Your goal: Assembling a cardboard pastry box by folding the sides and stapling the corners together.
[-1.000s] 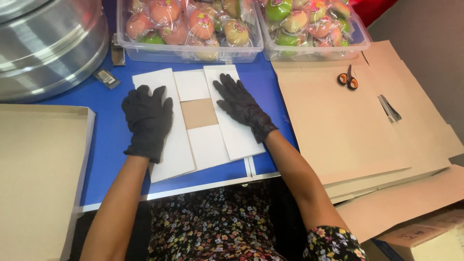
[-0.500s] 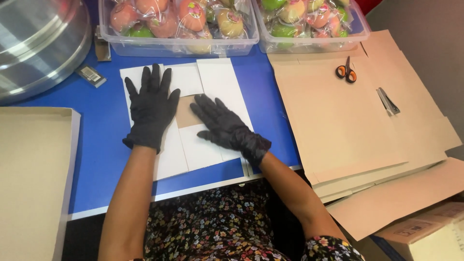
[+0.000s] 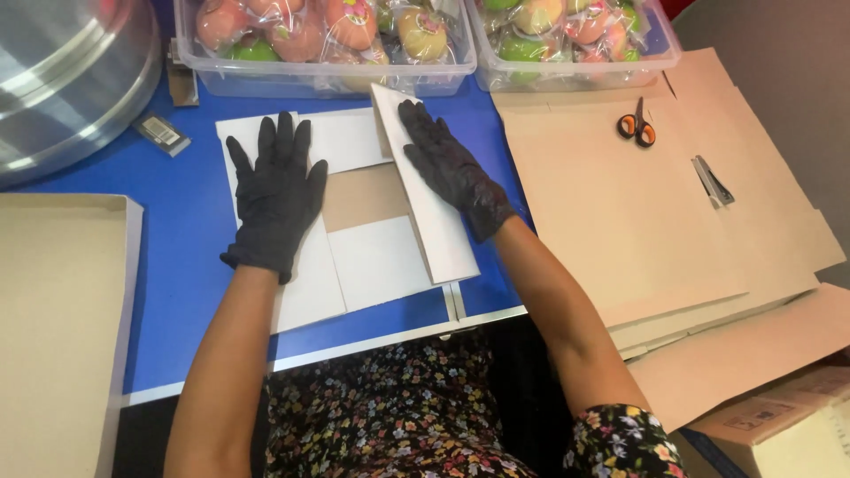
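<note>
Head view. A flat white carton blank (image 3: 367, 248) with a brown centre panel is laid on the blue table (image 3: 181, 226), just below the middle of the frame.

Left hand (image 3: 276, 199), in a black glove: pressed flat on the blank's left flap at 9 o'clock of the brown panel, fingers spread apart, nothing gripped.

Right hand (image 3: 452, 168), in a black glove: laid open on the blank's right flap at 3 o'clock of the brown panel, fingers stretched out and close together, nothing clamped. This flap is seen tilted up off the table, its far corner raised toward 12 o'clock.

Two clear plastic tubs of wrapped fruit are set at 12 o'clock, the left tub (image 3: 323, 80) just beyond the blank, the right tub (image 3: 575, 71) at 1 o'clock.

A stack of brown cardboard sheets (image 3: 620, 221) is spread at 3 o'clock; orange-handled scissors (image 3: 637, 126) and a small dark clip (image 3: 711, 181) are lying on it.

A large metal vessel (image 3: 66, 84) is placed at 10 o'clock, and a shallow cardboard tray (image 3: 57, 319) at 8 o'clock
</note>
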